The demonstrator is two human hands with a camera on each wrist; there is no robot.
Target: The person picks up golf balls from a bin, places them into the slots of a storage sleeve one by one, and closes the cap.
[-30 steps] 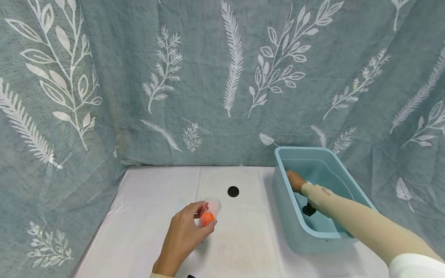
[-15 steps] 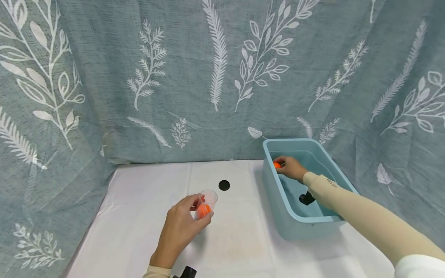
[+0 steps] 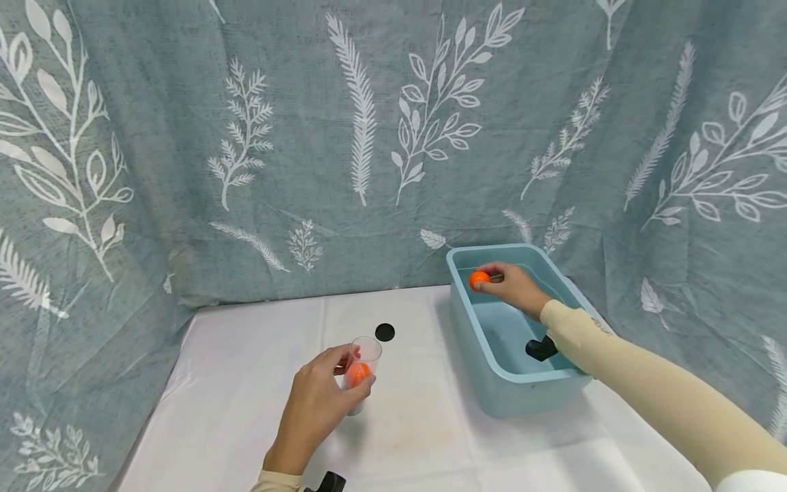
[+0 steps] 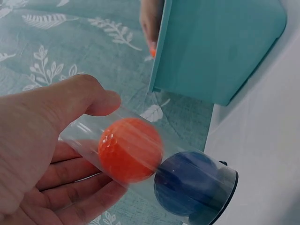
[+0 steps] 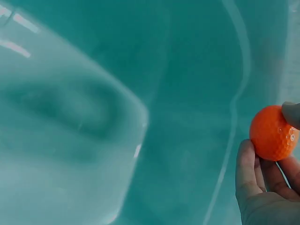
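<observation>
My left hand [image 3: 322, 393] grips a clear plastic tube [image 3: 367, 349] over the table, thumb on one side and fingers on the other. Inside the tube, in the left wrist view, an orange golf ball [image 4: 131, 150] rests against a dark blue ball [image 4: 187, 183] at the dark-rimmed end. Over the blue-green bin [image 3: 486, 342], my right hand [image 3: 516, 290] pinches a second orange golf ball [image 3: 479, 280] between thumb and fingers. The right wrist view shows this dimpled ball [image 5: 274, 133] at the fingertips, with the bin's inner wall behind it.
A black disc [image 3: 384, 333] lies flat on the white-covered table [image 3: 258, 383], just behind the tube. The bin's raised rim surrounds the right hand's area. A leaf-patterned curtain [image 3: 307, 137] hangs at the back and sides.
My right hand has risen from deep inside the bin, bringing up the orange golf ball. The left hand keeps its hold on the tube. The head view has shifted to the right.
</observation>
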